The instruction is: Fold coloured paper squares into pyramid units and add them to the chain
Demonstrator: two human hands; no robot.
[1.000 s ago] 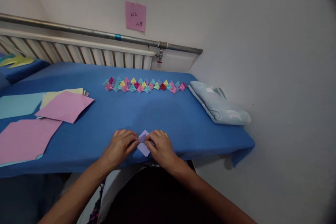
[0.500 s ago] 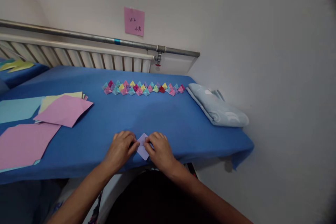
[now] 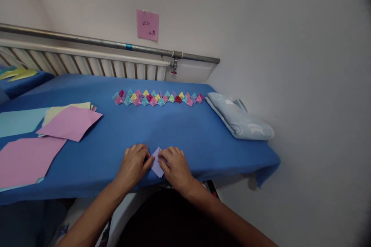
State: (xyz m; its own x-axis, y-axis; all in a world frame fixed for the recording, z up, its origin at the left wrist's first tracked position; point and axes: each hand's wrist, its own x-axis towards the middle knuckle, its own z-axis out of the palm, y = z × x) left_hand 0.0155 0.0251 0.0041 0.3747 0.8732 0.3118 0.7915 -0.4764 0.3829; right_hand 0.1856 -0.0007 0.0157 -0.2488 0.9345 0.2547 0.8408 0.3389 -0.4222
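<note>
A small lilac paper square [image 3: 157, 166] lies near the front edge of the blue-covered table [image 3: 179, 131]. My left hand [image 3: 133, 165] presses on its left side and my right hand [image 3: 174, 166] covers its right side, fingertips meeting over the paper. Much of the sheet is hidden under my fingers. At the far side of the table lies a row of several small folded paper pieces [image 3: 158, 97] in pink, teal, yellow and red.
Large pink sheets [image 3: 69, 122] [image 3: 26, 158], a yellow sheet and a light blue sheet [image 3: 20, 120] lie at the left. A folded pale blue cloth [image 3: 239, 117] rests at the right edge. A radiator and pipe [image 3: 116, 44] run along the wall under a pink note [image 3: 147, 25].
My hands have closed in over the lilac paper, so less of it shows. The view has tilted slightly downward.
</note>
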